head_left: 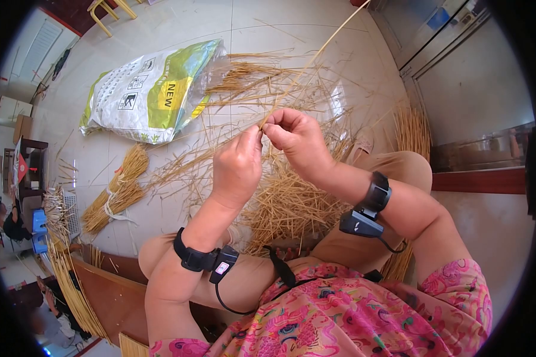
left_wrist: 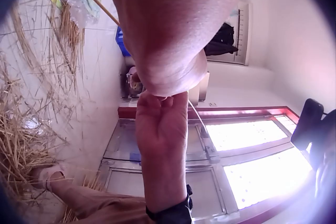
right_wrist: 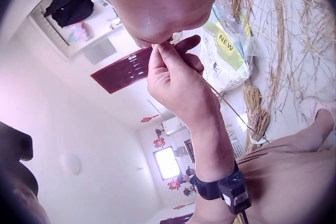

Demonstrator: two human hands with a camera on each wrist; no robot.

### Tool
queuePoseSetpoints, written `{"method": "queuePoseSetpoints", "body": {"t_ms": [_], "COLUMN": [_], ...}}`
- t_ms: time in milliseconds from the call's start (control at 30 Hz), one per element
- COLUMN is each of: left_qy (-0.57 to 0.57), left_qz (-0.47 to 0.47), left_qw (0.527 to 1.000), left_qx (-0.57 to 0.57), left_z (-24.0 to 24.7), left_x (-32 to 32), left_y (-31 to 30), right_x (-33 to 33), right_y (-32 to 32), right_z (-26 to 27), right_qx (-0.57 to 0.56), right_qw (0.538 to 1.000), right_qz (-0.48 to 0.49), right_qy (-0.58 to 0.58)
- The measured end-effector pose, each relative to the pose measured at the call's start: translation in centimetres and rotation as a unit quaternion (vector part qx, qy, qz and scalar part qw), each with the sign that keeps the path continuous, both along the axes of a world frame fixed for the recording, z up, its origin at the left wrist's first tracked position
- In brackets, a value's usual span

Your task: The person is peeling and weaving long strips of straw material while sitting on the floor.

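Observation:
A long, thin straw stalk (head_left: 298, 81) runs from the fingertips of both hands up toward the far right in the head view. My left hand (head_left: 238, 166) pinches it between thumb and fingers. Right against those fingertips, my right hand (head_left: 301, 143) also pinches the stalk, with its fingers curled. The right wrist view shows the stalk's other part (right_wrist: 231, 107) slanting down past the left forearm. Under the hands, a loose heap of straw (head_left: 292, 202) lies on the floor between the person's legs. The exact pinch point is mostly hidden by the fingers.
A white and green plastic sack (head_left: 143, 89) lies on the tiled floor, straw stalks (head_left: 250, 74) poking from its mouth. Left of the heap rests a tied straw bundle (head_left: 116, 190). Another bundle (head_left: 412, 131) stands by the metal door (head_left: 476, 89). A wooden board (head_left: 110, 291) is at lower left.

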State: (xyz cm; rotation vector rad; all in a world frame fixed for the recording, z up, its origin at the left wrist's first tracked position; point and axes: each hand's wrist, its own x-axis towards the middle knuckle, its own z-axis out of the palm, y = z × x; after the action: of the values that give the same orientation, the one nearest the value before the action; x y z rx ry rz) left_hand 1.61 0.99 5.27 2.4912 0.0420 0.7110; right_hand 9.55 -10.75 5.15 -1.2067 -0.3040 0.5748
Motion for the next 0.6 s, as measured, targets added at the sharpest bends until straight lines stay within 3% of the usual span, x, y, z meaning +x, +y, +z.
{"method": "queuePoseSetpoints", "body": {"t_ms": [600], "left_qy": [-0.011], "left_qz": [-0.004], "left_qw": [1.0], "left_qx": [0.014], "left_z": [-0.1], "left_x": [0.1], "left_y": [-0.3], "right_x": [-0.2], "right_y": [0.3], "right_z": [-0.9], "right_qx": [0.006], "right_qw": [0.998], "right_qz": [-0.014], "right_qy": [-0.057]}}
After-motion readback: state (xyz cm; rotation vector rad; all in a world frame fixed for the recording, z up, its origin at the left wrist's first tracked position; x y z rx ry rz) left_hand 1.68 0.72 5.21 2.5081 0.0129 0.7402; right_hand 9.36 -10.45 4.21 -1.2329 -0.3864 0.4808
